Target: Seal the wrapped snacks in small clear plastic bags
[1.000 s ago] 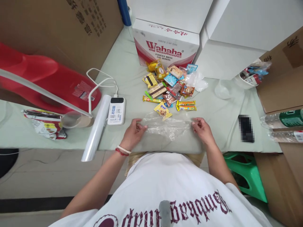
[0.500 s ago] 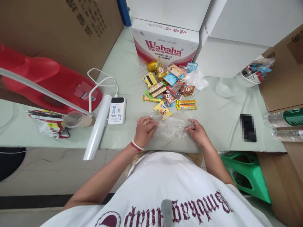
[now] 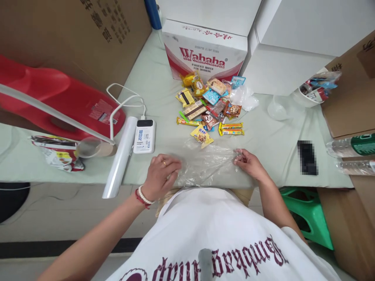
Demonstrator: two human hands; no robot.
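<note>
From my remote seat: the left hand (image 3: 160, 174) has slid back toward the tabletop (image 3: 272, 144) edge, fingers curled on the clear plastic bag (image 3: 206, 166), while the right hand (image 3: 249, 164) pinches its far corner (half a second ago both hands sat closer together). The bag now lies flatter, just below the snack packets (image 3: 209, 107).

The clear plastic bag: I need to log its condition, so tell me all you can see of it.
The plastic bag is thin, transparent film, wrinkled and glossy, lying flat on the pale green table cover at the near edge. The cover shows through it, and nothing shows inside. The left hand grips its left edge and the right hand pinches its right edge. Its far edge lies just short of a yellow snack packet.
</note>
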